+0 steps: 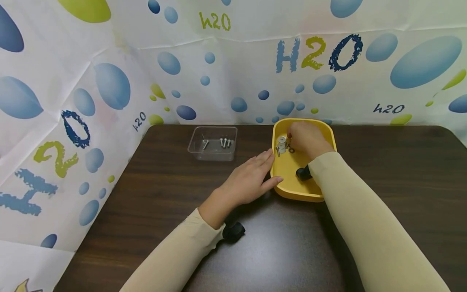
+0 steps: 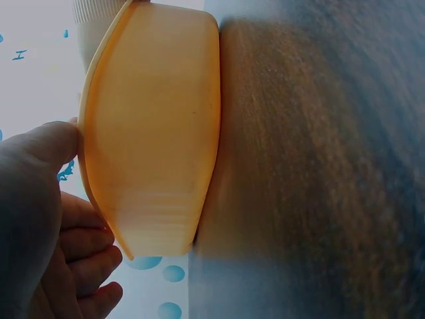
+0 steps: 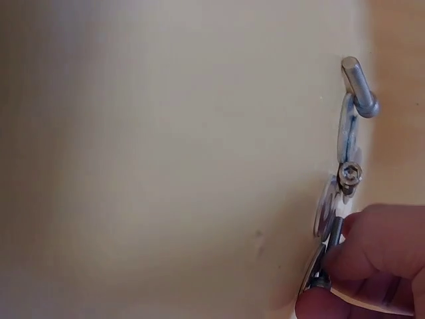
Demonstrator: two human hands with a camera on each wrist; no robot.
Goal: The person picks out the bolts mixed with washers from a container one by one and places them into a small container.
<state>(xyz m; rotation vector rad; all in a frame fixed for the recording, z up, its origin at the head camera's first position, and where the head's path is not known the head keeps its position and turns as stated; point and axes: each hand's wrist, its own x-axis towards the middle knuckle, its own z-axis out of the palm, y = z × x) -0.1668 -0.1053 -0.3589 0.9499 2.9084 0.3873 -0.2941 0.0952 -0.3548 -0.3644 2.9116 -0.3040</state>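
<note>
Right hand (image 1: 306,138), inside the yellow tray (image 1: 292,182), pinches a screw (image 3: 335,230) beside washers (image 3: 325,210). Left hand (image 1: 249,178), apart from it, rests nearly straight fingers at the tray's left rim, thumb over the edge. Left of the tray, a clear box (image 1: 213,155) holds further screws (image 1: 225,142). Both containers stand toward the far edge of a dark wood-grain table (image 1: 153,194), before a white bubble-printed sheet (image 1: 240,77). Right fingertips are hidden in the head view; both sleeves (image 1: 175,251) are cut off.

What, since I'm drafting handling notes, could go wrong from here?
The right hand is at a screw crowded among washers, so it might drag a washer along or let the screw slip. The left hand rests at the edge of the yellow bin; a firm push could perhaps slide the bin.
</note>
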